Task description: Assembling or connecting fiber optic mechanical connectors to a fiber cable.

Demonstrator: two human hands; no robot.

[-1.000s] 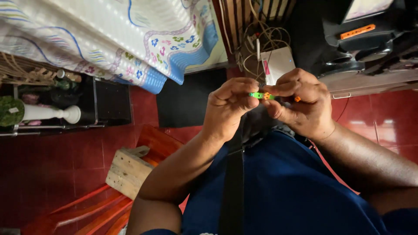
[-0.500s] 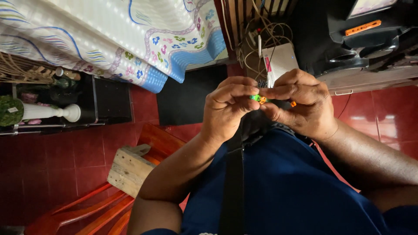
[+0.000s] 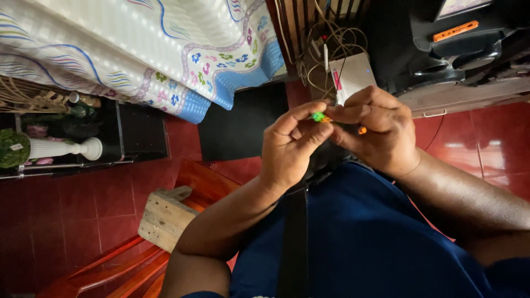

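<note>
I am holding both my hands together in front of my chest, above my blue shirt (image 3: pixel 375 237). My left hand (image 3: pixel 292 146) is pinching a small green piece (image 3: pixel 318 116) between thumb and forefinger, the other fingers curled in loosely. My right hand (image 3: pixel 375 129) is closing around the same spot from the other side, its fingertips meeting my left ones at the green piece; a small orange piece (image 3: pixel 362 131) is peeking out between its fingers, just beside the green one. Both pieces are too small for me to tell what they are, and I cannot tell whether they are joined.

Taking the green piece as my landmark: right past it a white box (image 3: pixel 353 74) is sitting among tangled pale cables (image 3: pixel 326 44). Further out on my right hand's side, a dark machine with an orange bar (image 3: pixel 455 30) is standing on a shelf. Out on my left hand's side, a flowered cloth with a blue border (image 3: pixel 165 49) is hanging over a black mat (image 3: pixel 243 124) on the red tiled floor (image 3: pixel 72 221). Well apart that way, a white vase (image 3: pixel 63 148) is standing on a dark shelf. Nearer to me than the green piece, under my left forearm, a pale wooden block (image 3: pixel 164 218) is resting on red wooden rails (image 3: pixel 127 270).
</note>
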